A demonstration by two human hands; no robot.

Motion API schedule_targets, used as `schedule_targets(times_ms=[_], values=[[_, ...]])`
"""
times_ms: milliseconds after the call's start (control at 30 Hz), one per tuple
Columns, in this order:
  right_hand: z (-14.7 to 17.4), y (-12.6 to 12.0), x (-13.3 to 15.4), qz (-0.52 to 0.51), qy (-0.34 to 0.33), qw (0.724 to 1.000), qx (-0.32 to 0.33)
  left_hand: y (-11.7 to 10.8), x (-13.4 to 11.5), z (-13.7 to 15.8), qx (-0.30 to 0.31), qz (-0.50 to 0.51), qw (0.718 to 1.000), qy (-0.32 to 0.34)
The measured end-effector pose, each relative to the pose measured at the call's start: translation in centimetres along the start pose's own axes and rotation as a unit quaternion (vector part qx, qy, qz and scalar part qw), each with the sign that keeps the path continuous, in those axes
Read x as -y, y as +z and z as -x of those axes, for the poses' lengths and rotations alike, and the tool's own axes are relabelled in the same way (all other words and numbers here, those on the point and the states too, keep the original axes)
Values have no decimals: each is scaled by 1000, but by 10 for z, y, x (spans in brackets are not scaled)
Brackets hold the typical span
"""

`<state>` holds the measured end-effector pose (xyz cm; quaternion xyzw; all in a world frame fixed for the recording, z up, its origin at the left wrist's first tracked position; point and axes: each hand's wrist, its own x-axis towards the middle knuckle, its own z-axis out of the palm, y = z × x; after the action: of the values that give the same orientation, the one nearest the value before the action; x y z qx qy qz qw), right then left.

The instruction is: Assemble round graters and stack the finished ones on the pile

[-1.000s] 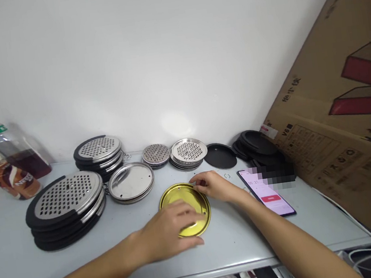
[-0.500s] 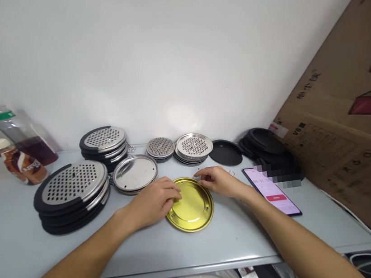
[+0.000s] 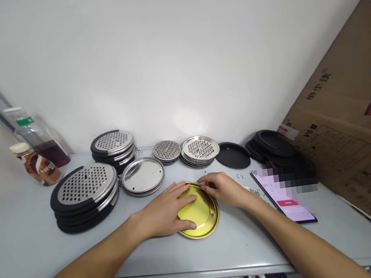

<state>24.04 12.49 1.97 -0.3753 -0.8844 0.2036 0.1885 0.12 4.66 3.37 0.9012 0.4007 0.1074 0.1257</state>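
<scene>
Left fingers (image 3: 187, 200) have spread over gold plate (image 3: 201, 211).

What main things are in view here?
Dish: at least one, gold, front centre
Large grater stacks: two, silver and black, left
Plain disc stack: one, silver, left of centre
Small grater stacks: two, silver, back centre
Flat disc: one, black, back right
Piled pieces: several, black, back right
Phone: one, pink screen, right
Rings: several, silver, left of phone
Bottles: two, clear and brown, far left
Box: one, brown, right
Table: one, grey, beneath
Wall: one, white, behind
Left hand: one, bare, on the dish
Right hand: one, bare, dish's edge
</scene>
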Motion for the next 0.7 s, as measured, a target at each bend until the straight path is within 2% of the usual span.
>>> schedule_targets(times_ms=[233, 333, 400, 433, 567, 700], values=[[-1, -3, 4, 6, -4, 1000, 19, -1, 0, -1, -37, 10, 999, 16], [-1, -5, 6, 7, 1, 1000, 27, -15, 15, -19, -106, -18, 992, -73], [0, -6, 9, 10, 2, 999, 32, -28, 33, -40, -137, -48, 970, -194], [1, -7, 10, 13, 1, 999, 33, -35, 44, -51, -140, -55, 962, -229], [3, -9, 11, 22, -10, 999, 22, -55, 82, -89, -126, -61, 943, -303], [3, -7, 8, 29, -14, 999, 14, -56, 104, -102, -116, -67, 937, -323]])
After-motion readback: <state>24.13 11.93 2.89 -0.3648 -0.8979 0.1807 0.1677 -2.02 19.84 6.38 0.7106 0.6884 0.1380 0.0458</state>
